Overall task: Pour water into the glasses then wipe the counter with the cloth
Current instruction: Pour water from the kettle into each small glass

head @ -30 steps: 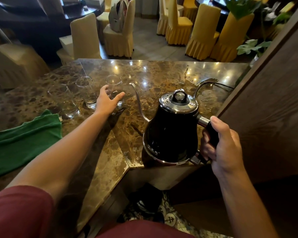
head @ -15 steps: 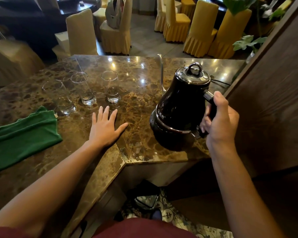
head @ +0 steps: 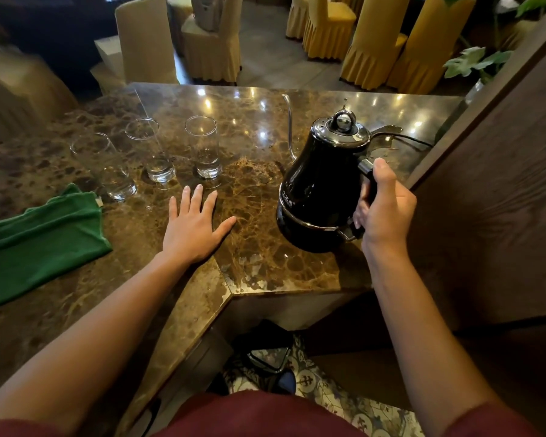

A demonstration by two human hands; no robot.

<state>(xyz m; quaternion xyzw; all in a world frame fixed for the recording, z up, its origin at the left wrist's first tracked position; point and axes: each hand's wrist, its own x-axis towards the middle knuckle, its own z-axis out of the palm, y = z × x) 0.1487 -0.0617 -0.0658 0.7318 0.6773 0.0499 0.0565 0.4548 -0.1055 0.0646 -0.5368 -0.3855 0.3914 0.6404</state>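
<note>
A black kettle (head: pixel 320 187) with a thin gooseneck spout stands upright at the right of the brown marble counter (head: pixel 259 263). My right hand (head: pixel 385 206) grips its handle. Three clear glasses stand in a row at the left: the left glass (head: pixel 108 168), the middle glass (head: pixel 153 152) and the right glass (head: pixel 204 148), each with a little water at the bottom. My left hand (head: pixel 194 230) rests flat on the counter just in front of the right glass, fingers straight. A green cloth (head: pixel 35 241) lies crumpled at the far left.
The kettle's base (head: pixel 385 135) with its black cable sits behind the kettle. A dark wooden wall (head: pixel 492 200) borders the counter on the right. Chairs in yellow and cream covers (head: pixel 344 29) stand beyond the far edge. The counter's near edge is notched below my hands.
My left hand let go of the right glass and came down flat on the counter. My right hand carried the kettle back to the right and brought it upright, low over the counter.
</note>
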